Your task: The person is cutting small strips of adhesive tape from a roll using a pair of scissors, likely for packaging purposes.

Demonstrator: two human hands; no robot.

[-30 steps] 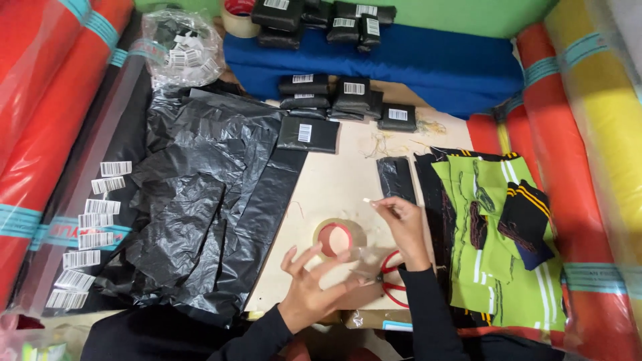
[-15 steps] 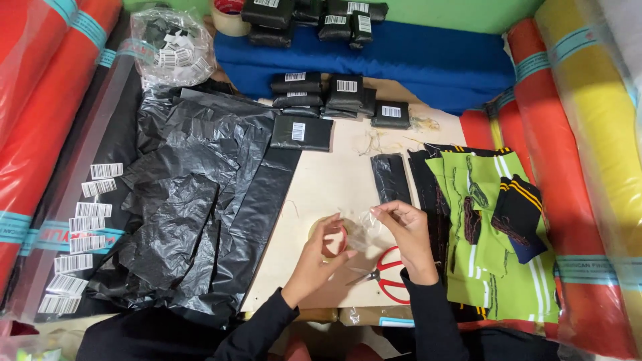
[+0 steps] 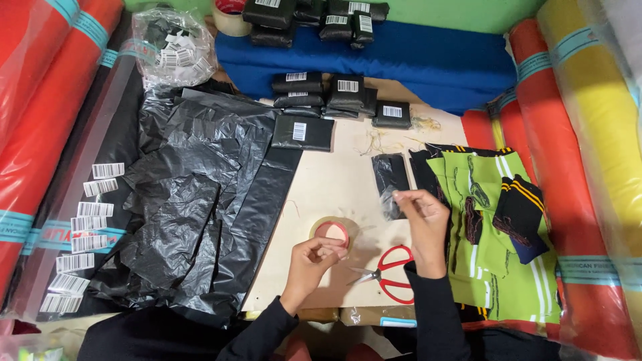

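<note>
- Red fabric rolls (image 3: 40,100) wrapped in clear film lie along the left side; a red roll (image 3: 568,200) and a yellow roll (image 3: 612,113) lie along the right.
- A folded blue cloth (image 3: 435,57) spans the far end, with small black labelled packets (image 3: 314,17) stacked on it.
- The pale bench (image 3: 334,180) carries everything else; more black packets (image 3: 334,93) sit in a group near its far edge.
- A loose heap of black plastic bags (image 3: 194,207) covers the left part of the bench, with white barcode stickers (image 3: 83,227) on a clear sheet just beside it.
- A stack of green garments with black and yellow-striped trim (image 3: 495,220) lies on the right part of the bench.
- A clear bag of barcode labels (image 3: 172,47) sits at the far left corner.
- The right hand (image 3: 422,217) is raised over the bench, fingertips pinched on the free end of a clear strip of tape (image 3: 389,200), just beside the green stack.
- The left hand (image 3: 314,257) is curled closed around the near edge of the tape roll (image 3: 332,232), which lies flat near the middle of the bench's near half.
- Red-handled scissors (image 3: 388,271) lie on the bench between the two forearms, touched by neither hand.
</note>
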